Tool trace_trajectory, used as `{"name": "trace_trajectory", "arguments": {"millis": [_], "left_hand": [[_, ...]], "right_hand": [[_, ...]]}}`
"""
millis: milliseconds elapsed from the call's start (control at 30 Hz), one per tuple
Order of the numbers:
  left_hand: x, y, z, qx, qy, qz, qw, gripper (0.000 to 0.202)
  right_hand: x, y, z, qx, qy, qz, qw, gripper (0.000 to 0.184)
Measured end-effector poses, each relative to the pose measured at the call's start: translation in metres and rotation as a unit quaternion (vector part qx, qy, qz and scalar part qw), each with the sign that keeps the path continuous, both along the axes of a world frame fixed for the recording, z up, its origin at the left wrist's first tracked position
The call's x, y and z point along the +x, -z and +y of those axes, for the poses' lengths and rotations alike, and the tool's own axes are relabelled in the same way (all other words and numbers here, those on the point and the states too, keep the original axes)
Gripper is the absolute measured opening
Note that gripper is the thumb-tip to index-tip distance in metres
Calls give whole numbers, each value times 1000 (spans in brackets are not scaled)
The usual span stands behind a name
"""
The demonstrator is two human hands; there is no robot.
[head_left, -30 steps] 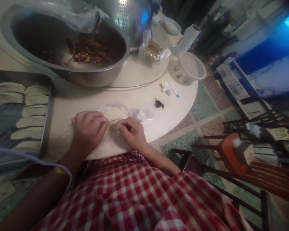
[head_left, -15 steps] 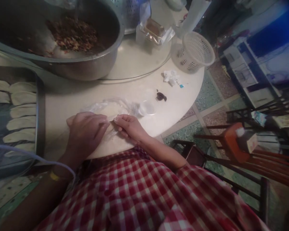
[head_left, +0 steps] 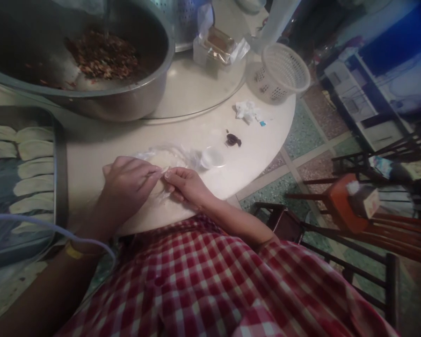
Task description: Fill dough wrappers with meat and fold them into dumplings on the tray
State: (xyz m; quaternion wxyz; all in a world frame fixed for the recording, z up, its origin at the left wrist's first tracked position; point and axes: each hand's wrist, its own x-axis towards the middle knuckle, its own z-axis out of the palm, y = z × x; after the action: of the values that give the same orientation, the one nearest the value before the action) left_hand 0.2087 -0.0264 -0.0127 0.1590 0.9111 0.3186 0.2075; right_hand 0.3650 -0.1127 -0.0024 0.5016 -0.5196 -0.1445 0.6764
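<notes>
My left hand [head_left: 129, 182] is closed, its fingers bent together over the plastic wrap. Its thumb and fingertips meet those of my right hand [head_left: 184, 185], which is also closed in a pinch. A small bit of pale dough [head_left: 165, 169] shows between the fingertips of both hands; the rest of it is hidden behind them. Just beneath and beyond lies crumpled clear plastic wrap [head_left: 182, 154] on the table, with something pale and round under or in it. A small clear plastic lid or dish [head_left: 212, 157] sits to the right of the wrap.
A large metal bowl [head_left: 136, 100] of chopped filling [head_left: 105, 56] stands at the back left. On the left, a metal tray [head_left: 60, 187] holds several folded dumplings [head_left: 35, 187]. A white basket [head_left: 284, 75], crumpled tissue [head_left: 246, 111] and a dark scrap [head_left: 233, 139] lie rightward. Chairs stand beyond the table edge.
My left hand has shifted slightly up and right, so its fingertips now touch those of my right hand. The pale dough shows more between them. The view has tilted a little.
</notes>
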Motion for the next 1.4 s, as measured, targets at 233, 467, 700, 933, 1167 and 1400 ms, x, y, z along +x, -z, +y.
{"name": "trace_trajectory", "arguments": {"millis": [233,467,700,933,1167,1400], "left_hand": [[7,-15,-4,-59,-40,28,997,28],[5,-18,-1,-82,-13,22,996,29],[1,-9,5,-84,-34,31,995,32],[3,-10,8,-86,-24,40,995,33],[1,-7,11,-76,-13,45,996,30],[7,-9,21,-77,-31,81,993,27]], "right_hand": [[-1,1,2,-2,-2,1,1000,32],[0,-1,5,5,-7,0,1000,40],[-2,-1,8,0,7,-21,1000,35],[-4,-1,9,-7,8,-16,1000,31],[-5,-2,11,-6,15,-16,1000,31],[-3,-5,10,-18,0,-39,999,26]]}}
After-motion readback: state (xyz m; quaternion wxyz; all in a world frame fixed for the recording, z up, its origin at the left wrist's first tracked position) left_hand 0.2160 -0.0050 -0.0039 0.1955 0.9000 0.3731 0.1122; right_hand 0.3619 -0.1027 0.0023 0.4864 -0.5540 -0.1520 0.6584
